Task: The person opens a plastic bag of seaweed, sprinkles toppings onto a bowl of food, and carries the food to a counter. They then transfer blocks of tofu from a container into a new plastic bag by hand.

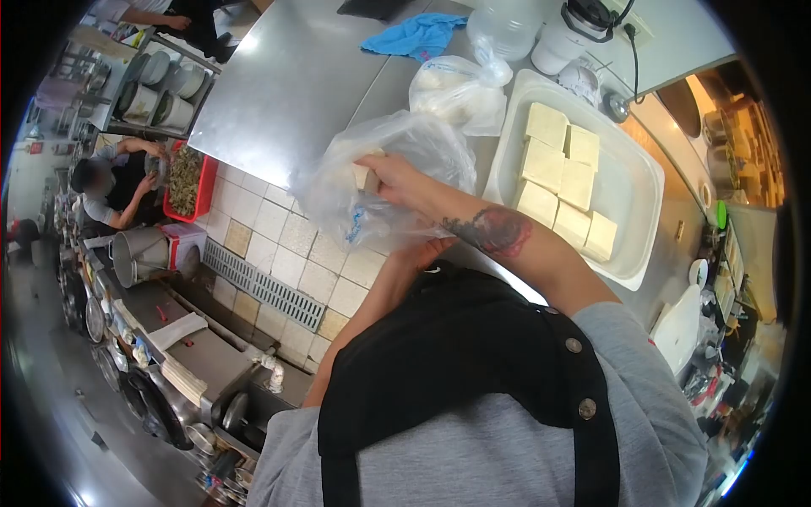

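A clear plastic bag [422, 144] hangs open at the edge of the steel table. My right hand [393, 179] is closed on a pale block of tofu [366, 177], which is at the bag's mouth with the film around it. Lower down, my left hand [429, 252] grips the near side of the bag; its fingers are partly hidden by the film. Several more tofu blocks [542, 163] lie in a white plastic tub [646, 207] to the right of my forearm.
A knotted bag [460, 89] with pale contents, a blue cloth [414, 35], a big clear jar [504, 25] and a white tumbler [562, 42] stand along the table [279, 84]. To the left, another person [118, 182] works at a red crate [205, 190] on the tiled floor [287, 253].
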A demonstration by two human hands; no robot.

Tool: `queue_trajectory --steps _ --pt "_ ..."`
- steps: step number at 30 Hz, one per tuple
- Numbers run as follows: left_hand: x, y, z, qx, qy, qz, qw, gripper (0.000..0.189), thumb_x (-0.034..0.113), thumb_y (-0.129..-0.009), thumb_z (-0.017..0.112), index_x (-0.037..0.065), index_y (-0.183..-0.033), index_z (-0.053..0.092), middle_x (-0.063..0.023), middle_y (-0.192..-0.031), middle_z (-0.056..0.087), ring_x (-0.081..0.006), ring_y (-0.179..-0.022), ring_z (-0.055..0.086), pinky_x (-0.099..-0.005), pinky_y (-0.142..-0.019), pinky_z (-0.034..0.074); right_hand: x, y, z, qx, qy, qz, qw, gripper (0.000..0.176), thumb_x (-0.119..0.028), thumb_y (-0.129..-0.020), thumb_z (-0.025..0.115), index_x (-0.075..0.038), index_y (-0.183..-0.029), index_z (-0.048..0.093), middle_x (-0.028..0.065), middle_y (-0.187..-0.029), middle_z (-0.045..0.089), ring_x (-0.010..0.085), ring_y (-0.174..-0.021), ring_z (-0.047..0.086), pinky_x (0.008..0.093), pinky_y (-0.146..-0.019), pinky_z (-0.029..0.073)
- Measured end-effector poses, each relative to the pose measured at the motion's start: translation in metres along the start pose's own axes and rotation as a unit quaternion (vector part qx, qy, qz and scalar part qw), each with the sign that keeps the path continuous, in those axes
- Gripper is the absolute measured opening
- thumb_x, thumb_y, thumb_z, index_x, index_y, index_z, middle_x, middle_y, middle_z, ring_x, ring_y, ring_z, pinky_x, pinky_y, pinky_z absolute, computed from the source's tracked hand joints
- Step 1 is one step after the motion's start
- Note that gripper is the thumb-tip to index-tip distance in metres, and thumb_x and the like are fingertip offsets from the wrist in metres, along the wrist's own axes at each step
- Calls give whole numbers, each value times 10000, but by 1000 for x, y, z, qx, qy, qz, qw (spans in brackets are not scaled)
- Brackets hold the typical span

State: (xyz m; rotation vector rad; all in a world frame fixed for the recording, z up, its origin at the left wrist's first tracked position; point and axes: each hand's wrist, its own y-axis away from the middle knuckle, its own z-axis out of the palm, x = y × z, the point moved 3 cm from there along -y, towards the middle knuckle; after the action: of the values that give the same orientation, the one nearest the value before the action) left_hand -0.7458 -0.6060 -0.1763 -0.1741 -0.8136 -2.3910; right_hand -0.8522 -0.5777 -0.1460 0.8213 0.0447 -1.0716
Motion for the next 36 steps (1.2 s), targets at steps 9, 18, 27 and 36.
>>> queue_trajectory --steps 9,18,27,36 --pt "10 28 9 -10 -83 -38 996 246 233 -900 492 84 -1092 525 -98 -1057 571 -243 -954 574 -421 -820 501 -3 -38 -28 138 243 -91 956 558 -117 -682 742 71 -1131 469 181 -1100 551 263 -928 594 341 -719 514" --pt "-2 28 2 17 -79 -40 996 315 234 -918 428 6 -1120 507 -134 -1034 586 -267 -918 600 -392 -783 522 -18 -9 -3 133 234 -63 961 357 -131 -752 684 49 -1040 572 137 -1012 610 229 -887 613 339 -721 518" --pt "14 51 27 64 -77 -39 994 383 304 -915 409 5 -1133 508 -159 -1023 597 -271 -932 595 -407 -795 502 -35 2 -4 213 499 -152 826 513 -349 -676 723 44 -991 625 191 -985 629 269 -875 627 320 -764 476" --pt "12 51 4 91 -166 -36 981 431 316 -902 436 4 -1199 457 -152 -1126 554 -284 -997 564 -444 -831 483 -83 63 4 180 603 -149 763 447 -288 -715 695 55 -992 621 208 -916 638 285 -846 629 343 -746 482"
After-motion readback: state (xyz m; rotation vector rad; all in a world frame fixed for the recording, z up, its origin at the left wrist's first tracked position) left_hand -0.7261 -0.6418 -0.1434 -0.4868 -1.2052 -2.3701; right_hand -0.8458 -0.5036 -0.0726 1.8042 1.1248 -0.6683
